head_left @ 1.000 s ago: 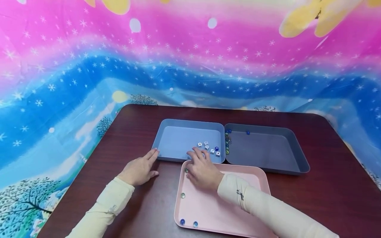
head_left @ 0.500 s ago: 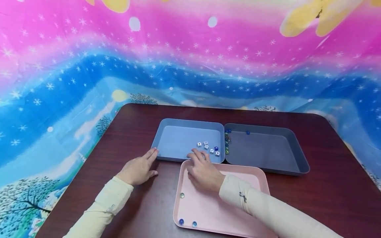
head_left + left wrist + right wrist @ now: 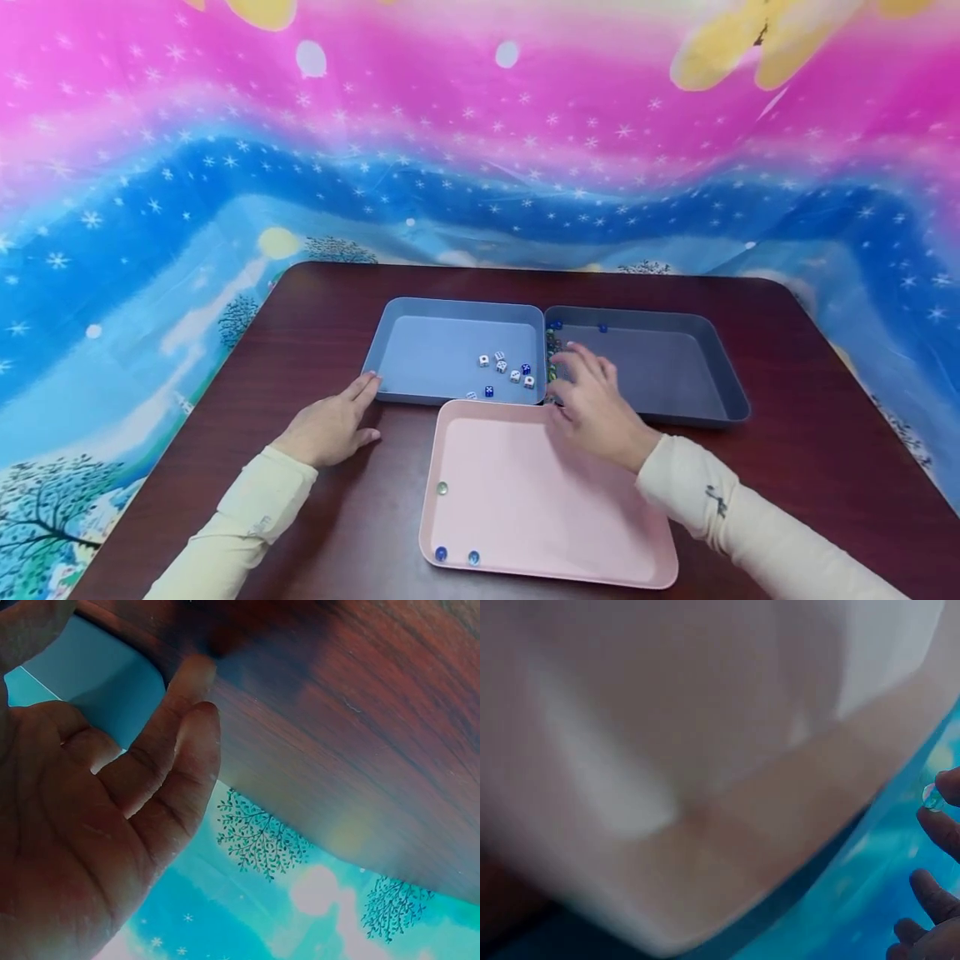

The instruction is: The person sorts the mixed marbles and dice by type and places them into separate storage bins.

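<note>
My right hand (image 3: 600,408) pinches a small clear glass marble (image 3: 932,797) between thumb and finger, at the near left corner of the dark grey tray (image 3: 720,367). Several marbles (image 3: 551,337) line that tray's left wall, and a blue one (image 3: 603,328) sits apart at the back. My left hand (image 3: 330,425) touches the near left corner of the blue-grey tray (image 3: 420,350) with extended fingers; the left wrist view shows its palm (image 3: 67,847). White dice (image 3: 501,366) and blue dice (image 3: 489,391) lie in that tray. The pink tray (image 3: 540,492) holds a greenish marble (image 3: 442,488) and two blue marbles (image 3: 441,553).
All three trays stand close together on a dark reddish wooden table (image 3: 337,533); the pink one is nearest, in front of the other two. A patterned cloth (image 3: 450,125) in pink and blue hangs behind the table and along its left side.
My right hand has moved right from the pink tray's far left corner to the dark grey tray, taking the marble from that corner. My left hand stays at the blue-grey tray.
</note>
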Motion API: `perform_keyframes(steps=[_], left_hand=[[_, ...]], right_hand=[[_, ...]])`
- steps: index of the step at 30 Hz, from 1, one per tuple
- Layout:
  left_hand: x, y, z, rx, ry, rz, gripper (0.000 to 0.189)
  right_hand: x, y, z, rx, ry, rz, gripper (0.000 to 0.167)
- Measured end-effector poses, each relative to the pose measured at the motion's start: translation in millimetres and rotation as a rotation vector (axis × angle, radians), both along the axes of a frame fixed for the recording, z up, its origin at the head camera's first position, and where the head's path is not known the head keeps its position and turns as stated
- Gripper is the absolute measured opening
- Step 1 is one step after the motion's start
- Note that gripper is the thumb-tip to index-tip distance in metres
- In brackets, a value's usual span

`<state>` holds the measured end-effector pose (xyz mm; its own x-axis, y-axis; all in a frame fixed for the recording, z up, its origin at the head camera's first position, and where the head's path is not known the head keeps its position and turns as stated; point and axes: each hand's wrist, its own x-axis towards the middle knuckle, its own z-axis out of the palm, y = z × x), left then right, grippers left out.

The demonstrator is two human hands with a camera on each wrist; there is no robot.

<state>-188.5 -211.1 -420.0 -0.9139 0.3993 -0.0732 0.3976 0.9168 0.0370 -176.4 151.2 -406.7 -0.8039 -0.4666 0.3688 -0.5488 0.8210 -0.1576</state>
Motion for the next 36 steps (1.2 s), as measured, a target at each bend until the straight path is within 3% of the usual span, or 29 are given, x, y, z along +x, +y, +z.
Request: perform_keyframes(steps=[8,12,15,20,29,36], left_hand=[[0.5,-1.7,-1.2,0.009,-0.004,-0.004,0.076],[1.4,-2.7,-2.1,0.01,-0.005,0.001,0.076],[1.2,-2.9,-2.7,0.011,0.004,0.0,0.075],[0.4,-2.2,-2.2,0.016,0.029,-0.02,0.074],[-0.5,-1.4,-1.9,0.015,0.028,-0.022,0.074],[-1.6,-2.2,-1.6,0.002,0.018,-0.017,0.075]], right_hand=[[-19.2,30.1,15.7,-0.035,-0.006,-0.112,0.008],[-31.4,35.6,14.8,-0.031,0.011,-0.126,0.009],[-37.3,38.8,11.9,-0.016,-0.024,-0.144,0.015],[-35.3,41.1,5.4,-0.001,-0.066,-0.159,0.025],[-14.0,19.7,-0.5,-0.013,-0.057,-0.062,0.018],[13.9,-23.1,-6.0,0.076,0.046,0.209,0.014]])
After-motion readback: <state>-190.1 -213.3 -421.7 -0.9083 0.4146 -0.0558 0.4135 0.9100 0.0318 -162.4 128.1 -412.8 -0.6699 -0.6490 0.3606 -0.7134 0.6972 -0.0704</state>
